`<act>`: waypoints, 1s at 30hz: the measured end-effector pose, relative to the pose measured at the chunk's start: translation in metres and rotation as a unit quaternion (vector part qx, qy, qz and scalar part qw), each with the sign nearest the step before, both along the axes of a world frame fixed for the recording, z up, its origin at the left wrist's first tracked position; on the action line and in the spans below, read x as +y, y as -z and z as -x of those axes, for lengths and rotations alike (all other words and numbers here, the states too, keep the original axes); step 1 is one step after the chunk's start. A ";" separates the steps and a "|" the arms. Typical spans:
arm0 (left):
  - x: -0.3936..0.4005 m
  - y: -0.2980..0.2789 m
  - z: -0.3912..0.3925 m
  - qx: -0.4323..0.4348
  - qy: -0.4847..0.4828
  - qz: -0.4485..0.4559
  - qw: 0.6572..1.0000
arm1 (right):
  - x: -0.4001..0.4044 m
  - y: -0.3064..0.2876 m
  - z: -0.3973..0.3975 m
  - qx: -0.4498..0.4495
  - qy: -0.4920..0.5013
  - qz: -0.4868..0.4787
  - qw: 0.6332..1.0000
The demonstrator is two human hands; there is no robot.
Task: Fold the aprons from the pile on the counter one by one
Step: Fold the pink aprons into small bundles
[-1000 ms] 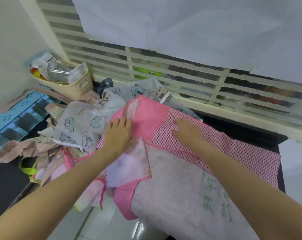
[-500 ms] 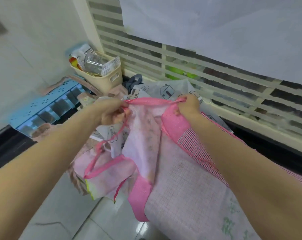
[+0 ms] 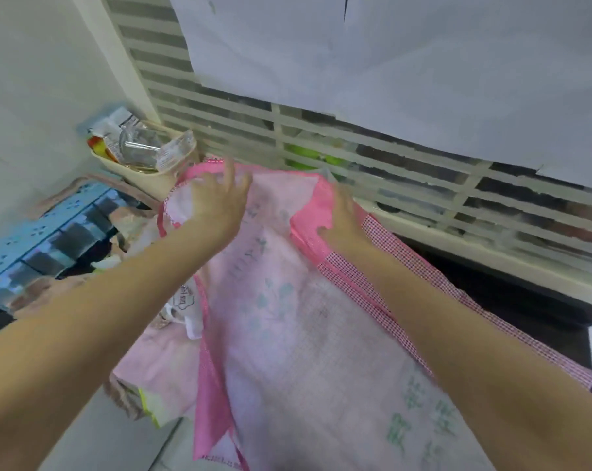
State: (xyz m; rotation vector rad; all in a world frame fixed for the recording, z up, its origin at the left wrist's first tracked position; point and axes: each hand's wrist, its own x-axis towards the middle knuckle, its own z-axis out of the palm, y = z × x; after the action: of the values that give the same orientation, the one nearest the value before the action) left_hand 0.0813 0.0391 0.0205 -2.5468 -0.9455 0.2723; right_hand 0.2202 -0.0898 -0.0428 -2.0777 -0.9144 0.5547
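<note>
At the far left, a blue plastic rack (image 3: pixel 46 239) lies along the wall, with crumpled beige cloth around it. Just behind it, in the corner, a cream basket (image 3: pixel 145 180) holds a clear glass jar (image 3: pixel 138 149) and some printed packets.

In front of these, the pile of aprons (image 3: pixel 158 355) spills over the left part of the table (image 3: pixel 512 297); pale pink, white printed and yellow-green edges show, much of it hidden under the left forearm.

The left hand (image 3: pixel 216 205) rests on the upper left corner of the pink apron (image 3: pixel 287 317), its fingers (image 3: pixel 231 176) spread and slightly bent, pressing the cloth. The blur leaves it unclear whether any cloth is caught under them.

The pink apron lies spread down the middle, its pale underside facing up, with faint green print and a pink trim running down its left edge. Its lower end hangs toward the camera.

The right hand (image 3: pixel 342 219) lies on the apron's upper right corner, where solid pink cloth folds over. Its fingers seem held loosely together and laid flat on the fold, though motion blur hides them.

A pink checked band runs from under that hand along the apron's right side. Beyond it the dark table surface shows, and behind stands a white slatted window grille (image 3: pixel 423 171), with large white paper sheets (image 3: pixel 406 66) covering its top.
</note>
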 end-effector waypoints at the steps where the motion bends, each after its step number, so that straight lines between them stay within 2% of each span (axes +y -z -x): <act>1: -0.010 0.015 0.003 0.032 0.051 0.005 0.998 | -0.008 0.009 0.009 -0.034 -0.007 0.023 0.999; 3: -0.027 0.044 0.014 0.097 0.179 0.052 0.978 | -0.026 0.034 0.023 -0.092 -0.036 0.093 0.991; 5: -0.039 0.067 0.031 0.199 0.272 0.090 0.937 | -0.045 0.056 0.038 -0.099 -0.121 0.243 0.957; 7: -0.041 0.079 0.051 0.275 0.279 0.106 0.914 | -0.061 0.068 0.050 -0.097 -0.142 0.378 0.909; 9: -0.038 0.082 0.069 0.299 0.275 0.116 0.906 | -0.072 0.069 0.063 -0.139 -0.088 0.419 0.893; 11: -0.037 0.084 0.086 0.300 0.295 0.132 0.898 | -0.077 0.065 0.077 -0.188 -0.043 0.401 0.895; 14: -0.041 0.090 0.111 0.298 0.313 0.208 0.877 | -0.082 0.064 0.107 -0.195 -0.021 0.264 0.944; 17: -0.049 0.102 0.136 0.335 0.329 0.268 0.841 | -0.083 0.065 0.153 -0.040 -0.059 0.140 0.988; 20: -0.061 0.115 0.145 0.377 0.346 0.242 0.824 | -0.077 0.067 0.188 0.074 -0.110 0.127 0.983; 22: -0.064 0.115 0.150 0.332 0.330 0.289 0.835 | -0.070 0.062 0.209 0.153 -0.170 0.152 0.962; 24: -0.060 0.104 0.144 0.221 0.296 0.393 0.842 | -0.070 0.055 0.219 0.292 -0.184 0.146 0.927; 27: -0.045 0.075 0.131 0.002 0.221 0.518 0.826 | -0.078 0.049 0.213 0.446 -0.088 0.073 0.888; 28: -0.041 0.067 0.126 -0.062 0.182 0.544 0.817 | -0.082 0.050 0.209 0.474 -0.047 0.037 0.878; 30: -0.035 0.059 0.116 -0.157 0.110 0.574 0.796 | -0.088 0.045 0.199 0.474 0.005 0.015 0.880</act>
State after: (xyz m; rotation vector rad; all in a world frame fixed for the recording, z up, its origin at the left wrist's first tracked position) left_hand -0.0351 0.0039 -0.0389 -3.8967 -0.6322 0.4622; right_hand 0.0211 -0.1781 -0.0881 -1.5071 -0.2979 1.4088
